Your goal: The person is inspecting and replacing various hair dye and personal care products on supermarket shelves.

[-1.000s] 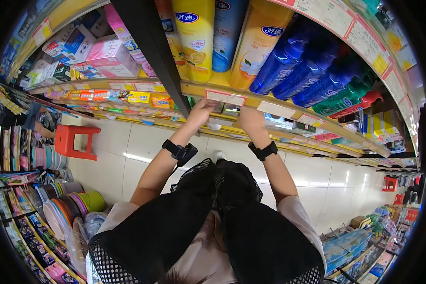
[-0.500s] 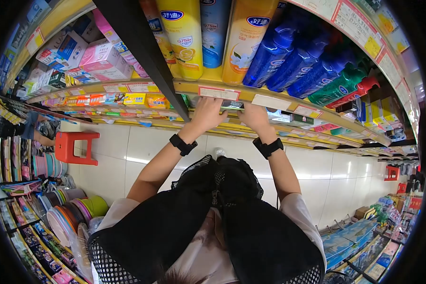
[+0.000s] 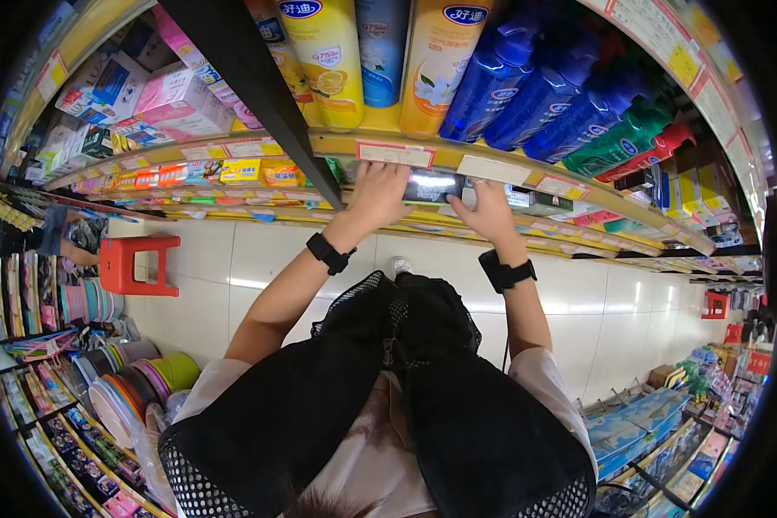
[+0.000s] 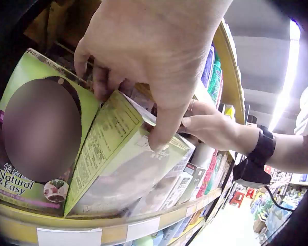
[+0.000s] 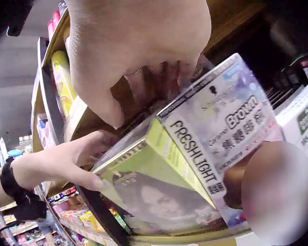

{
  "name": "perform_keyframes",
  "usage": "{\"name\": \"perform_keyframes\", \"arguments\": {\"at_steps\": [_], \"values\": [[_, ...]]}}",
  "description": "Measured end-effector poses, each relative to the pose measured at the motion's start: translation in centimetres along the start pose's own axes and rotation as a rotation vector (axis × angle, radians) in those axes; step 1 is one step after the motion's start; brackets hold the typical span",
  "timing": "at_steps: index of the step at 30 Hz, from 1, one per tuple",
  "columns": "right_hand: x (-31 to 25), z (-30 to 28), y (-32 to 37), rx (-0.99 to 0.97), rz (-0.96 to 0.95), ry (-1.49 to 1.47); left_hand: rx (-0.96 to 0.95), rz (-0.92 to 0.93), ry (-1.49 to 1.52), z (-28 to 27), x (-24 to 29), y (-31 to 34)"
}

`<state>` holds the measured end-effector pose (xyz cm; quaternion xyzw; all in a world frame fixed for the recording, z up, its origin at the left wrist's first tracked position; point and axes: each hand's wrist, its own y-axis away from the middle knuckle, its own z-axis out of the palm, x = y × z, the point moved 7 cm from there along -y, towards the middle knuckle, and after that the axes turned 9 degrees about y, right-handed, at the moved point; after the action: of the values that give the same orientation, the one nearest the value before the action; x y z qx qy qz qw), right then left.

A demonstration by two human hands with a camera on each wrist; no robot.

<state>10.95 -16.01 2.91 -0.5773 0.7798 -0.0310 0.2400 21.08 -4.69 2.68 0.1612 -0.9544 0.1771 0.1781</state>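
In the left wrist view, my left hand (image 4: 149, 46) hooks its fingers over the top of a green hair-dye box (image 4: 105, 146), its thumb against the front. This box leans beside a "Natural & Easy" box (image 4: 28, 192) on the shelf. My right hand (image 5: 138, 46) curls its fingers behind the box tops in the right wrist view, with its thumb near the green box's upper edge. A "FRESHLIGHT" box (image 5: 215, 118) stands against the green one. From the head view, my left hand (image 3: 377, 197) and right hand (image 3: 489, 211) are apart under the upper shelf's edge.
Yellow (image 3: 326, 69), orange and blue bottles stand on the shelf above my hands. A black upright post (image 3: 259, 91) rises left of them. Price labels line the shelf edge (image 3: 449, 155). A red stool (image 3: 140, 265) stands on the floor at the left.
The head view has shifted slightly, with the shelf drawing left. My hands have spread apart, the right one moving right, and more of a dark box shows between them.
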Motion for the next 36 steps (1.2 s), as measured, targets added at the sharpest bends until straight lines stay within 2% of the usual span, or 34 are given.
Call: {"name": "perform_keyframes", "arguments": {"at_steps": [2, 4, 5, 11, 13, 17, 22, 28, 32, 36], "values": [[0.7, -1.1, 1.1, 0.135, -0.019, 0.065, 0.061, 0.059, -0.022, -0.5, 0.7, 0.4], [0.8, -1.3, 1.6, 0.090, -0.010, 0.039, -0.060, -0.012, 0.011, 0.4, 0.6, 0.6], [0.9, -1.1, 1.7, 0.045, 0.000, 0.012, -0.061, -0.009, 0.012, 0.5, 0.7, 0.7], [1.7, 0.3, 1.8, 0.062, 0.039, 0.096, -0.037, -0.019, 0.009, 1.2, 0.5, 0.6], [1.7, 0.5, 1.7, 0.082, 0.038, 0.134, -0.007, 0.056, 0.112, 1.0, 0.3, 1.0], [2.1, 1.1, 1.5, 0.064, 0.065, 0.191, -0.014, 0.066, 0.165, 1.1, -0.3, 2.4], [2.2, 1.5, 1.6, 0.076, 0.063, 0.199, 0.117, 0.198, 0.219, -1.0, 0.8, 3.9], [1.6, 1.0, 1.5, 0.115, 0.049, 0.227, 0.104, 0.258, 0.236, -3.2, 1.6, 5.5], [1.7, 1.2, 1.6, 0.111, 0.052, 0.227, 0.139, 0.251, 0.278, -4.4, 1.8, 5.8], [1.0, 0.4, 1.7, 0.107, 0.046, 0.226, 0.195, 0.105, 0.406, -5.9, 0.8, 5.6]]}}
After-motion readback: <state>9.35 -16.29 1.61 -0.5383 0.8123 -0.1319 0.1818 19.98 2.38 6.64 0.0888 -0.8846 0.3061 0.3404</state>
